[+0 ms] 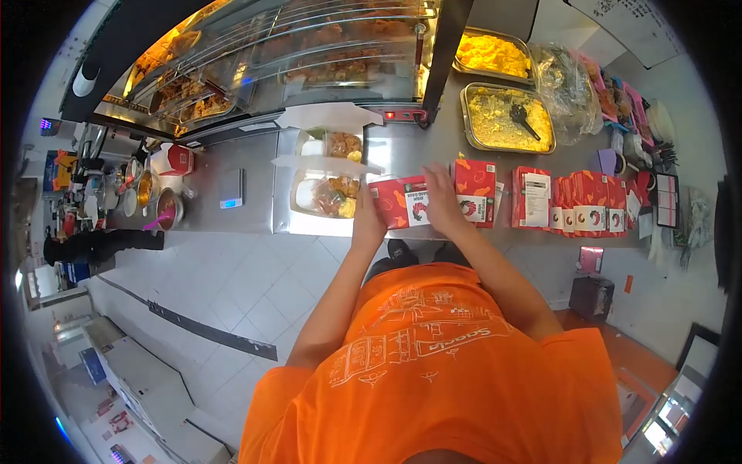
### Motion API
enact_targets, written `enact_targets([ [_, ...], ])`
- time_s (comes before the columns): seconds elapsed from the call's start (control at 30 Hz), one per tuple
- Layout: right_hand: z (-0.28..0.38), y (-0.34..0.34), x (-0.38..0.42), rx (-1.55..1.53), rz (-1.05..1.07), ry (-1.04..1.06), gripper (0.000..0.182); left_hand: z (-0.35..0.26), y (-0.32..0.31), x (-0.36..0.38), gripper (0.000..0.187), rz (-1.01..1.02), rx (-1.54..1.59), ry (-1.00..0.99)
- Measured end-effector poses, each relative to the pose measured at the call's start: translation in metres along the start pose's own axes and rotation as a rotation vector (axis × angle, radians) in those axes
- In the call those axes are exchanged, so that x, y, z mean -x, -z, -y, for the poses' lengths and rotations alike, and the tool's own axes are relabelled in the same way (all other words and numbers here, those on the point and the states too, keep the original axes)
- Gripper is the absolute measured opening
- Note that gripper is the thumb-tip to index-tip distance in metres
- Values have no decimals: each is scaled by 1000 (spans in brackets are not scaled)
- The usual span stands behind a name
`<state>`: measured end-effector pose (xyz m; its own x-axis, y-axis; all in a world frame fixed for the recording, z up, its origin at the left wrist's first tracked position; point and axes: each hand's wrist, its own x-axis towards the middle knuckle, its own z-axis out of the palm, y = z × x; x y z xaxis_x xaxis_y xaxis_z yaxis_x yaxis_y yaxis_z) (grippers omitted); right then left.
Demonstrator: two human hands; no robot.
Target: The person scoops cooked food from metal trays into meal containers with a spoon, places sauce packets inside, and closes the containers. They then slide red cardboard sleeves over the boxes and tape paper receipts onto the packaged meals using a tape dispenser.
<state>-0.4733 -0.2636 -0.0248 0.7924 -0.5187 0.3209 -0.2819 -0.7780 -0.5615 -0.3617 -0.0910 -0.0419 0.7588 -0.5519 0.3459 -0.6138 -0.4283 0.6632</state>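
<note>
A red printed food box (402, 205) lies on the steel counter (255, 193) right in front of me. My left hand (367, 220) grips its left side, and my right hand (442, 203) presses on its top right. Just left of the box stand two open white takeaway containers (328, 193) filled with rice and fried food, their lids up. Another red box (475, 189) stands just behind my right hand.
Several more red boxes (583, 203) line the counter to the right. Two metal trays of yellow food (506, 116) sit behind, one with a black spoon. A glass warmer (309, 54) with fried food stands at the back. A small scale (232, 193) and sauce pots (154, 197) are on the left.
</note>
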Motion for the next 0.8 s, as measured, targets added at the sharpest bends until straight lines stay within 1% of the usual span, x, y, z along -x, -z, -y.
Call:
enact_targets([
  [0.03, 0, -2, -5, 106, 79, 154, 48, -4, 2, -5, 36, 0, 0, 2],
  [0.07, -1, -6, -10, 105, 81, 154, 48, -8, 4, -9, 43, 121, 2, -11],
  [0.1, 1, -11, -14, 70, 149, 108, 45, -11, 7, -13, 51, 243, 3, -22],
  [0.13, 7, -13, -18, 35, 216, 63, 42, -11, 0, -15, 47, 188, 26, -8],
  [0.17, 14, -14, -21, 32, 217, 66, 42, -11, -4, -14, 47, 186, 23, -6],
  [0.23, 24, -14, -30, 105, 273, 32, 30, -12, -10, -18, 41, 87, 52, -20],
  [0.27, 24, -19, -33, 103, 274, 31, 30, -13, -11, -20, 41, 88, 51, -19],
  [0.33, 20, -29, -37, -9, 220, -8, 21, -13, -14, -21, 29, 80, 49, -12],
  [0.37, 17, -33, -36, -10, 225, -9, 21, -13, -15, -21, 29, 82, 49, -7],
  [0.43, 10, -37, -38, -178, 122, -67, 17, -12, -18, -23, 19, 44, 50, -31],
  [0.47, 9, -40, -37, -177, 124, -64, 17, -11, -18, -24, 19, 41, 50, -29],
  [0.53, 8, -41, -36, -143, 42, 3, 19, -11, -18, -24, 16, 42, 19, -32],
  [0.57, 7, -41, -37, -141, 42, 5, 19, -12, -19, -24, 16, 40, 20, -32],
  [0.63, 6, -41, -42, -211, 210, -224, 16, -12, -19, -24, 15, 39, 20, -9],
  [0.67, 13, -35, -49, -211, 211, -222, 16, -14, -18, -24, 15, 38, 19, -7],
  [0.73, 24, -25, -65, 97, 622, -315, 15, -16, -17, -23, 17, 40, 14, -21],
  [0.77, 18, -31, -67, 95, 618, -318, 15, -16, -17, -24, 17, 43, 14, -26],
  [0.8, 12, -37, -68, -72, 599, -343, 14, -17, -16, -24, 17, 18, 24, -36],
])
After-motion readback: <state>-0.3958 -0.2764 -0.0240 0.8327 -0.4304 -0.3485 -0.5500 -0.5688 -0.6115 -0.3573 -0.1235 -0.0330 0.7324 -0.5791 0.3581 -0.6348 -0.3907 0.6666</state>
